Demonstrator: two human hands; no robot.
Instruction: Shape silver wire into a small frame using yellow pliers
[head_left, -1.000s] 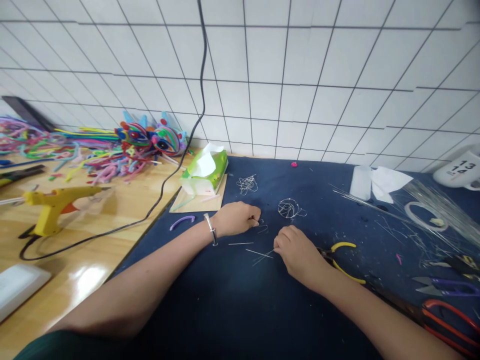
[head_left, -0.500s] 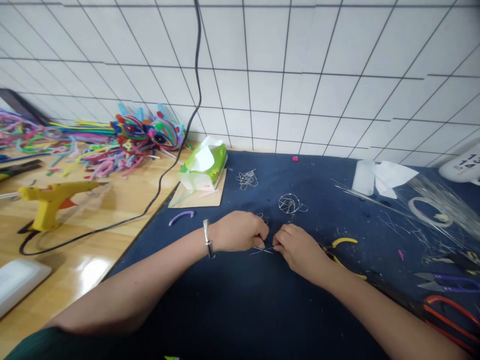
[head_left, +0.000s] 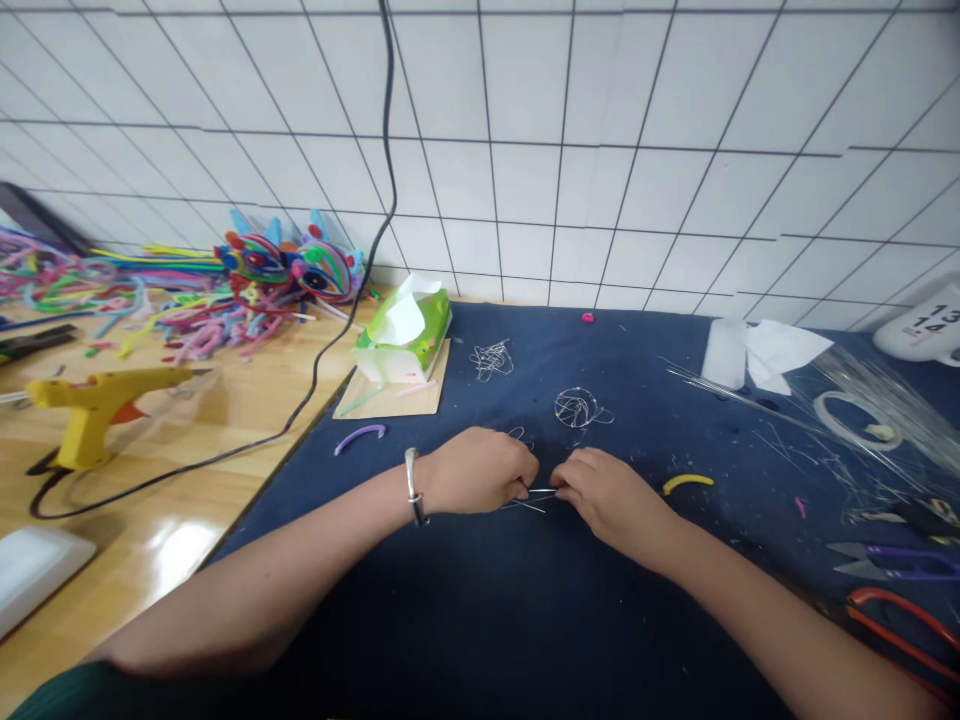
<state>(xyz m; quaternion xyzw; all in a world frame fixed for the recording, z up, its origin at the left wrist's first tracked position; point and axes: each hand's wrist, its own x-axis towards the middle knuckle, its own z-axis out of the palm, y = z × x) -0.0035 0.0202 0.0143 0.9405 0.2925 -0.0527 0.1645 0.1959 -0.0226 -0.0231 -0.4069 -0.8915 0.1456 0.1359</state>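
Note:
Thin silvery wire [head_left: 541, 492] spans the small gap between my two hands, just above the dark blue cloth [head_left: 480, 610]. My left hand [head_left: 487, 470] pinches one end of it, with a loose wire end sticking out below the fingers. At the other end, the fingertips of my right hand [head_left: 600, 492] are closed on the wire. Behind my hands lie a round wire piece [head_left: 577, 408] with small beads on it and a tangled wire bundle [head_left: 492, 360]. Yellow-handled pliers [head_left: 688, 482] lie partly hidden behind my right forearm.
On the right are purple snips [head_left: 892, 563], red-handled cutters [head_left: 900, 610], loose wires [head_left: 892, 400] and white paper [head_left: 787, 352]. A green tissue pack [head_left: 431, 335] and a purple curved piece [head_left: 360, 437] lie left of centre. A yellow glue gun [head_left: 90, 405] lies on the wooden table.
My hands have drawn slightly apart, and the wire between them now shows as a nearly level line. My right forearm now covers more of the pliers.

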